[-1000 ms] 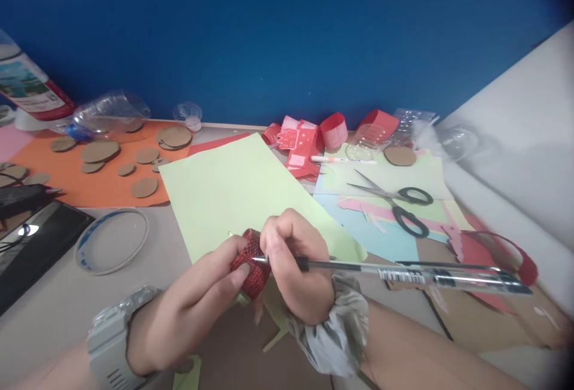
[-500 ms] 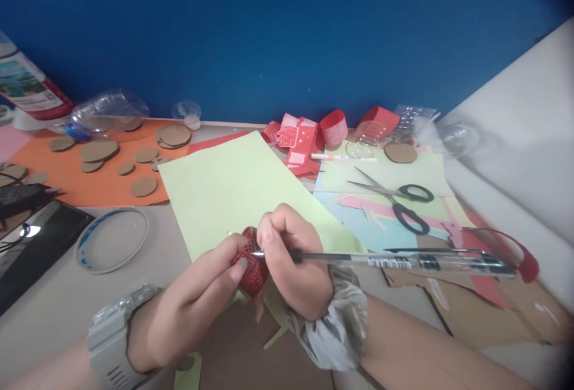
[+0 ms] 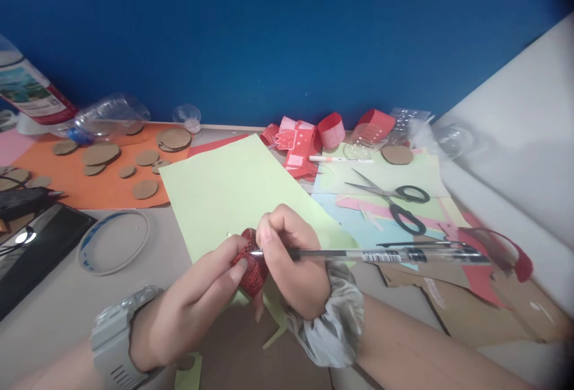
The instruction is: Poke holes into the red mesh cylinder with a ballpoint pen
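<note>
Between the thumb and fingers of my left hand [image 3: 201,294] is a small red piece [image 3: 255,276] with a dark scale-like pattern drawn over it; its full shape is partly covered by my fingers. My right hand [image 3: 291,258] is closed around a clear-barrelled pen [image 3: 350,255] whose metal tip rests at the red piece's surface. The pen's barrel points off to the right, nearly level. Beneath and behind both hands lies a light green paper sheet [image 3: 233,180]. A green paper scrap [image 3: 191,372] sits by my left wrist.
Black-handled scissors [image 3: 397,194] lie spread on coloured paper at the right. Cut red paper shapes [image 3: 300,145] stand at the back. Cardboard discs [image 3: 102,154] cover orange paper [image 3: 40,162] at the left, near a plastic bottle [image 3: 112,115] and a tape ring [image 3: 114,243]. Cardboard [image 3: 475,318] lies front right.
Both hands keep nearly the same place, with the red piece and pen still held. The pen's far end has swung slightly; the view has shifted a little.
</note>
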Action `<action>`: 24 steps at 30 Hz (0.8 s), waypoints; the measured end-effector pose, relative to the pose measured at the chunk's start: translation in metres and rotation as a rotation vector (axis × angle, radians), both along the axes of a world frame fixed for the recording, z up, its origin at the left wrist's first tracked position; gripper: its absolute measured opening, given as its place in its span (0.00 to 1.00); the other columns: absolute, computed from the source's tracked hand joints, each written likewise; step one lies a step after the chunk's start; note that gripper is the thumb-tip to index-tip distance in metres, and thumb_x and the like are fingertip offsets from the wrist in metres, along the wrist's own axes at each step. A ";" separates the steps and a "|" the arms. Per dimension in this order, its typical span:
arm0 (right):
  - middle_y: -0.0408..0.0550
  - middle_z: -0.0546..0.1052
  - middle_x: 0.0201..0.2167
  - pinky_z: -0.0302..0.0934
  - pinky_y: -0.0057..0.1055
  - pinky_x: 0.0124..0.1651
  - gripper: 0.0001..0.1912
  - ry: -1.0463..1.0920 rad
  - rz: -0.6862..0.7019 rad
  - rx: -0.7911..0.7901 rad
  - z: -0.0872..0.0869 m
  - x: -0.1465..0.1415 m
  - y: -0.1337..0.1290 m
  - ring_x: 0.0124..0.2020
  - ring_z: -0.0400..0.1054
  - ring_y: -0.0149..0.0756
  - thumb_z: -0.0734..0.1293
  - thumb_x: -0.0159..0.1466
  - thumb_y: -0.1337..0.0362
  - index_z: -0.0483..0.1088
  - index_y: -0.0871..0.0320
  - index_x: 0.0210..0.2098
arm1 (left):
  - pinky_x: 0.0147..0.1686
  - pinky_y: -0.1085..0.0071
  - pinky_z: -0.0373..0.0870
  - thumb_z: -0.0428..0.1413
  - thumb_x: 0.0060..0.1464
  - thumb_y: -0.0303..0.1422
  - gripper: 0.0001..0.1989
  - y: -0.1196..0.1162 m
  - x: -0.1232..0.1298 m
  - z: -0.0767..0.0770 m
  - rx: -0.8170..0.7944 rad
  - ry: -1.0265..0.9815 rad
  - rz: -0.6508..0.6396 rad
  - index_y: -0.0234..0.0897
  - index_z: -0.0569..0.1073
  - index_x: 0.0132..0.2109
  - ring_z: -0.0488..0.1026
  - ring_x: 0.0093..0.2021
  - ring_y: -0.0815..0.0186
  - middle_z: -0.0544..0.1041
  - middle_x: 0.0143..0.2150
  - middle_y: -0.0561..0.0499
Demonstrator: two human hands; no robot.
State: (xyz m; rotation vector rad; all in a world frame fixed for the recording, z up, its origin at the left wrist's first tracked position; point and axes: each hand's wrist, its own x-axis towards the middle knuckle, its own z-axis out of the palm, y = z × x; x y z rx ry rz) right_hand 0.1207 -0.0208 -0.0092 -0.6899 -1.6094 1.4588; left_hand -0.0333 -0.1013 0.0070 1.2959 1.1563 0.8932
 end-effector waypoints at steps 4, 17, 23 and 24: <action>0.37 0.58 0.21 0.51 0.30 0.27 0.15 -0.003 -0.008 -0.009 0.003 -0.001 -0.001 0.22 0.52 0.29 0.62 0.70 0.61 0.57 0.53 0.27 | 0.44 0.69 0.65 0.40 0.75 0.33 0.13 -0.001 0.000 -0.001 0.000 0.025 0.002 0.40 0.67 0.43 0.67 0.38 0.64 0.70 0.38 0.54; 0.36 0.58 0.22 0.50 0.30 0.26 0.15 -0.001 -0.004 0.020 0.001 0.000 -0.001 0.22 0.52 0.28 0.60 0.71 0.62 0.57 0.54 0.28 | 0.42 0.70 0.64 0.43 0.74 0.32 0.13 -0.001 0.001 0.000 0.023 0.041 0.043 0.41 0.69 0.42 0.65 0.37 0.64 0.69 0.36 0.54; 0.36 0.57 0.22 0.50 0.30 0.26 0.15 0.016 -0.016 0.038 0.000 0.000 0.000 0.22 0.52 0.28 0.61 0.72 0.62 0.57 0.54 0.28 | 0.44 0.70 0.66 0.41 0.75 0.33 0.14 -0.001 -0.001 0.000 -0.007 0.034 0.007 0.40 0.69 0.43 0.68 0.39 0.63 0.71 0.38 0.53; 0.36 0.58 0.22 0.50 0.30 0.27 0.15 0.033 -0.026 0.049 0.000 0.000 0.001 0.23 0.52 0.28 0.61 0.72 0.63 0.57 0.54 0.28 | 0.44 0.70 0.66 0.41 0.75 0.32 0.14 0.000 0.000 0.000 -0.001 0.035 0.012 0.40 0.69 0.43 0.69 0.39 0.63 0.72 0.38 0.52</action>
